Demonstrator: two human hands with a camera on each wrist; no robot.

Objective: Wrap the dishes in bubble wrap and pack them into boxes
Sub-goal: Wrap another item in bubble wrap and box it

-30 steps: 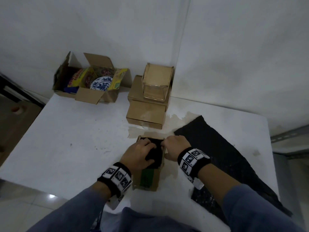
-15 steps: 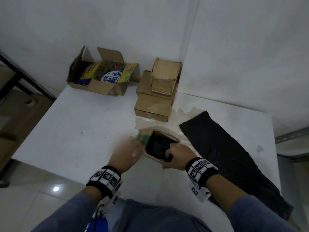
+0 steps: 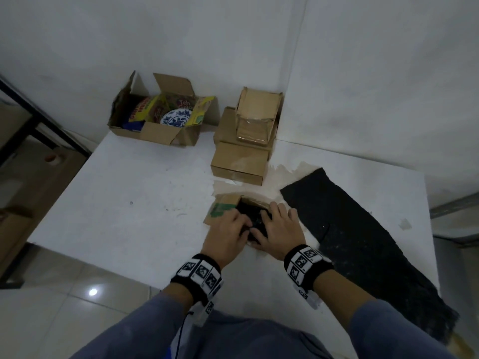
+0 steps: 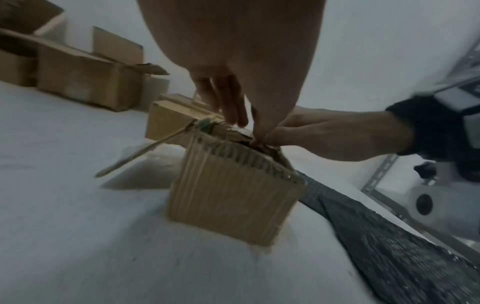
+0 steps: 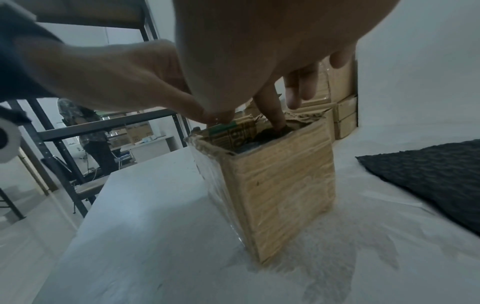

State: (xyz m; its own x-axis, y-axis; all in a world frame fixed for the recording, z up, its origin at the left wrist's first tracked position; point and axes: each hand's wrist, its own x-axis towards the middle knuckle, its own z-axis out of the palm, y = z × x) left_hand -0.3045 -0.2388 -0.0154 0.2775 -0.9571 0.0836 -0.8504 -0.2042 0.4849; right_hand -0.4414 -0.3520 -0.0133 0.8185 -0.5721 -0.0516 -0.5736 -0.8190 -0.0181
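Observation:
A small cardboard box [image 3: 224, 204] [image 4: 233, 195] [image 5: 280, 185] stands upright near the table's front edge, one flap with green print folded out to the left. A bundle in black bubble wrap [image 3: 252, 216] [image 5: 270, 133] fills its open top. My left hand [image 3: 233, 224] [image 4: 228, 107] reaches down from the left, fingertips on the bundle beside the printed flap. My right hand [image 3: 278, 224] [image 5: 285, 98] lies over the right side, its index finger pushed onto the black wrap. What the wrap holds is hidden.
A black bubble wrap sheet [image 3: 350, 229] [image 5: 428, 170] lies on the white table [image 3: 129, 203] to the right. At the back left, an open carton [image 3: 155, 130] holds a blue-and-white plate [image 3: 176, 117]. Closed boxes [image 3: 243, 156] are stacked at the back. The table edge is close on the left.
The box has been turned, so its green-printed flap now points far left. My left hand came off the flap, and both hands now rest on the black bundle.

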